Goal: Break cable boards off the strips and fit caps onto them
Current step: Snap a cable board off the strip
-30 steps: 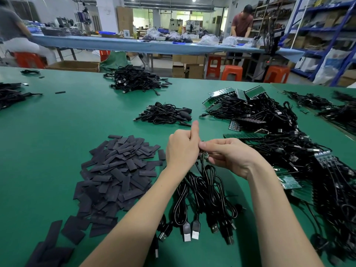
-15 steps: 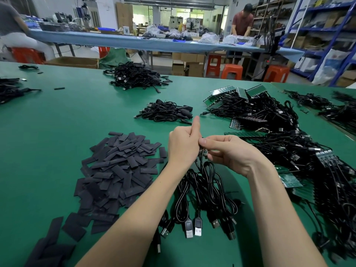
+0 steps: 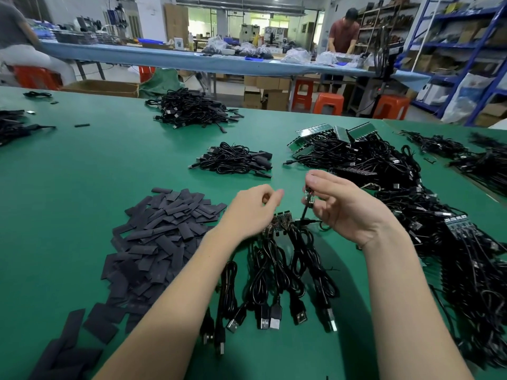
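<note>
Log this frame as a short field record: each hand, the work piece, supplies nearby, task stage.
right hand: pinches one small cable board, lifted, its cable hanging down
left hand: fingers curled, over the board strip; contact unclear
board strip: lies on the green table, cables trailing toward the camera
caps: black pile, left of the hands
uncut strips with cables: heaped on the right
stage: one board separated, no cap on it yet

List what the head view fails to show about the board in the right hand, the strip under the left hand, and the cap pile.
- Board in the right hand: too small and blurred to tell whether it broke off cleanly.
- Strip: its left end is hidden by the left hand.
- Left hand: whether it holds anything is unclear.
- Cap pile: its near end is cut off by the bottom edge.
</note>
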A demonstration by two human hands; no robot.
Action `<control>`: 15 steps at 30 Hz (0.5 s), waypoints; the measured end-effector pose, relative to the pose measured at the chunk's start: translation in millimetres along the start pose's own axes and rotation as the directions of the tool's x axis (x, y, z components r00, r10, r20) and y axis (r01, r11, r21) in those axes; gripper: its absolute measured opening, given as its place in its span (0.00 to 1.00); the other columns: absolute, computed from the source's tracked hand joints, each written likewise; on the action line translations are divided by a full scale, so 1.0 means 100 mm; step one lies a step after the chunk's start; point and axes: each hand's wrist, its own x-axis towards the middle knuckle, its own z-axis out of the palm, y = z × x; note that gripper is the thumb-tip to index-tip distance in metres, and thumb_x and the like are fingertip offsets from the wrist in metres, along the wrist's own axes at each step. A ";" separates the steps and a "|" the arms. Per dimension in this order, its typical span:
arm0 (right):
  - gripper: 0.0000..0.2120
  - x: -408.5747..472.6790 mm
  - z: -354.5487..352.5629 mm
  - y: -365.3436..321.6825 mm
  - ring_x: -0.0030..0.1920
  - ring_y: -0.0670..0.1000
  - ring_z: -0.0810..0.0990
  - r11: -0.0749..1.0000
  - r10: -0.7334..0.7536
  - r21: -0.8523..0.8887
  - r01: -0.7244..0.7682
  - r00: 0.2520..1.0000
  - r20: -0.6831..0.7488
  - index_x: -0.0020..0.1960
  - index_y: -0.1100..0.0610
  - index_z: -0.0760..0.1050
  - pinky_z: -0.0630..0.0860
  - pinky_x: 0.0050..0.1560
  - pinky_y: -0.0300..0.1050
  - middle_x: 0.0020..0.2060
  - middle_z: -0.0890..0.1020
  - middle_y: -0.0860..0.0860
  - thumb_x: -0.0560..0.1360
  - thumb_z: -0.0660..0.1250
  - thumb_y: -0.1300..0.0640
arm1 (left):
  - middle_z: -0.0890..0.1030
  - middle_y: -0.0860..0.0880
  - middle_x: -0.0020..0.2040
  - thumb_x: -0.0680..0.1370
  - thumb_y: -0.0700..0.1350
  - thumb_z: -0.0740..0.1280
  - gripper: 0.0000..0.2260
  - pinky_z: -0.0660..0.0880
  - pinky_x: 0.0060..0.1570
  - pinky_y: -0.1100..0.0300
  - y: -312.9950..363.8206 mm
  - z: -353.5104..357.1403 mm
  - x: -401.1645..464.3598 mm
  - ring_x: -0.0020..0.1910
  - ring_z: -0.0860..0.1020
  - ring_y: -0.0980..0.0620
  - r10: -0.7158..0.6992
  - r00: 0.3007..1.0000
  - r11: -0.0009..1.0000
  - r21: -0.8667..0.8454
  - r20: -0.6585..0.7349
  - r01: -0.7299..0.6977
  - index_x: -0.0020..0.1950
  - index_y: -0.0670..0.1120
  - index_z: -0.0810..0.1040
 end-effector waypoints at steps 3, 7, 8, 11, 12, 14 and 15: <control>0.12 0.04 0.09 0.03 0.29 0.43 0.75 0.991 -0.007 -0.131 0.008 1.000 0.009 0.50 0.56 0.83 0.77 0.30 0.32 0.34 0.80 0.46 0.67 0.76 0.58 | 0.76 0.50 0.34 0.83 0.59 0.58 0.19 0.67 0.37 0.58 -0.07 -0.05 -0.04 0.36 0.74 0.51 -0.026 0.986 0.992 0.123 0.164 0.006 0.40 0.48 0.74; 0.04 0.10 0.14 0.15 0.28 0.46 0.74 0.882 -0.031 -0.470 -0.031 0.992 -0.125 0.48 0.59 0.82 0.80 0.34 0.38 0.33 0.77 0.53 0.74 0.75 0.63 | 0.74 0.49 0.33 0.83 0.58 0.59 0.20 0.65 0.36 0.56 -0.06 -0.04 -0.11 0.34 0.71 0.49 -0.018 0.986 0.999 0.047 0.163 0.011 0.40 0.44 0.73; 0.04 0.09 0.17 0.16 0.29 0.46 0.74 0.884 -0.018 -0.467 -0.033 0.994 -0.105 0.47 0.59 0.82 0.80 0.34 0.38 0.33 0.78 0.53 0.74 0.75 0.64 | 0.77 0.48 0.35 0.83 0.55 0.59 0.18 0.66 0.37 0.56 -0.05 -0.03 -0.12 0.36 0.72 0.48 -0.007 0.989 1.000 0.027 0.147 0.003 0.43 0.44 0.77; 0.05 0.07 0.27 0.13 0.31 0.47 0.77 0.971 -0.003 -0.237 0.017 0.998 0.061 0.46 0.57 0.80 0.80 0.34 0.37 0.36 0.80 0.53 0.72 0.75 0.63 | 0.80 0.51 0.36 0.81 0.46 0.64 0.10 0.69 0.38 0.57 -0.05 -0.02 -0.12 0.37 0.76 0.49 0.025 0.994 0.999 -0.037 0.105 -0.021 0.42 0.51 0.80; 0.06 0.06 0.30 0.10 0.31 0.47 0.79 0.990 -0.018 -0.137 0.032 0.995 0.099 0.45 0.57 0.80 0.80 0.33 0.37 0.36 0.80 0.52 0.70 0.75 0.62 | 0.77 0.54 0.33 0.81 0.45 0.65 0.12 0.68 0.35 0.58 -0.04 0.00 -0.13 0.33 0.74 0.52 0.037 0.995 0.996 -0.080 0.096 -0.029 0.38 0.53 0.77; 0.07 0.05 0.35 0.04 0.31 0.47 0.81 0.997 -0.060 0.056 0.054 0.991 0.118 0.46 0.57 0.81 0.80 0.32 0.35 0.36 0.82 0.50 0.68 0.75 0.61 | 0.75 0.55 0.30 0.81 0.49 0.65 0.13 0.67 0.33 0.60 -0.04 0.06 -0.12 0.30 0.71 0.56 0.031 0.995 0.997 -0.071 0.096 -0.024 0.36 0.54 0.74; 0.07 0.04 0.35 0.01 0.32 0.47 0.81 0.987 -0.079 0.150 0.061 0.991 0.112 0.45 0.56 0.82 0.80 0.32 0.35 0.38 0.82 0.50 0.68 0.75 0.61 | 0.75 0.54 0.32 0.82 0.52 0.64 0.12 0.68 0.34 0.60 -0.04 0.11 -0.11 0.32 0.72 0.55 0.010 0.995 1.000 -0.017 0.098 -0.008 0.38 0.52 0.74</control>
